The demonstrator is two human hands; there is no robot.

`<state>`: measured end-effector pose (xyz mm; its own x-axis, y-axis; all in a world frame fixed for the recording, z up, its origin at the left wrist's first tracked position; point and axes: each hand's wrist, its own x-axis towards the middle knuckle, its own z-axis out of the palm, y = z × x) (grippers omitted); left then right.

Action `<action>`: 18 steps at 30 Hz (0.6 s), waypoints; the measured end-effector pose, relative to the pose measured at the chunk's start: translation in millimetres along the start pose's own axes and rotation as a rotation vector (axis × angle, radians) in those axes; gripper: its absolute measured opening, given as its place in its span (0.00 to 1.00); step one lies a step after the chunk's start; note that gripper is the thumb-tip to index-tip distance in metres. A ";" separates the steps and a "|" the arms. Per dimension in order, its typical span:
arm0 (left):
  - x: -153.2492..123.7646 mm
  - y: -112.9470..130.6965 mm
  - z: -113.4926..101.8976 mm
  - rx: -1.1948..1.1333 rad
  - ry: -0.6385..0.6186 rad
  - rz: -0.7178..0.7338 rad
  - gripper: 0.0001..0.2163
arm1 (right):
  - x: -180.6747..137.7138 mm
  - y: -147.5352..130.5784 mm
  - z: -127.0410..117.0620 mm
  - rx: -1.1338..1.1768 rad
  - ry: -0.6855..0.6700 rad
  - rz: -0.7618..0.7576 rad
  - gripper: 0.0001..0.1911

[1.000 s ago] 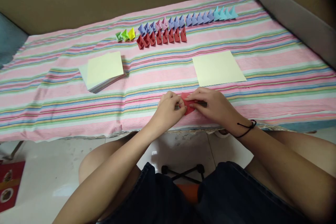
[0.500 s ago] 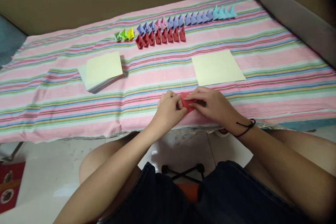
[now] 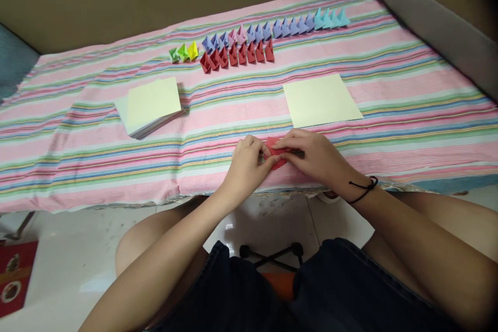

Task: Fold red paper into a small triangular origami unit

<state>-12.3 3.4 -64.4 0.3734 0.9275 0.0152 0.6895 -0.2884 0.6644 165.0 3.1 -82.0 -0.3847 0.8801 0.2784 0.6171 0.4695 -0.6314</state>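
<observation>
A small folded red paper (image 3: 277,151) lies at the near edge of the striped cloth (image 3: 408,93). My left hand (image 3: 249,166) pinches its left side with fingers curled. My right hand (image 3: 313,155), a black cord on its wrist, presses and grips its right side with closed fingers. Most of the paper is hidden under my fingers.
A stack of pale yellow square sheets (image 3: 151,106) lies to the left, a single pale yellow sheet (image 3: 321,99) just beyond my hands. Farther back stand rows of folded paper pieces: green and yellow (image 3: 182,53), red (image 3: 235,56), purple and pink (image 3: 264,32), light blue (image 3: 330,18). Below the table are my knees.
Both hands stay on the red paper with only small finger shifts; the view has tilted slightly.
</observation>
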 end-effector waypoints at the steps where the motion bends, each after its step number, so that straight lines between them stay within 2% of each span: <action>1: 0.1 -1.6 -2.8 -0.015 -0.032 0.016 0.06 | 0.0 0.0 -0.1 -0.003 -0.002 0.000 0.09; 4: -0.7 -4.7 -7.3 -0.028 -0.065 0.046 0.04 | 0.1 -0.3 -0.4 -0.010 -0.009 0.002 0.10; 13: -5.1 3.3 10.7 0.002 0.104 -0.044 0.05 | -0.3 -3.4 -2.8 0.004 -0.012 0.018 0.08; 18: -5.6 3.7 9.0 0.008 0.075 -0.034 0.05 | -0.7 -3.4 -7.6 0.013 -0.029 0.004 0.11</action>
<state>-6.2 -5.0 -68.7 0.3023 0.9520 0.0489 0.7060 -0.2581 0.6595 168.4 1.4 -74.5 -0.4025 0.8792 0.2550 0.6094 0.4652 -0.6420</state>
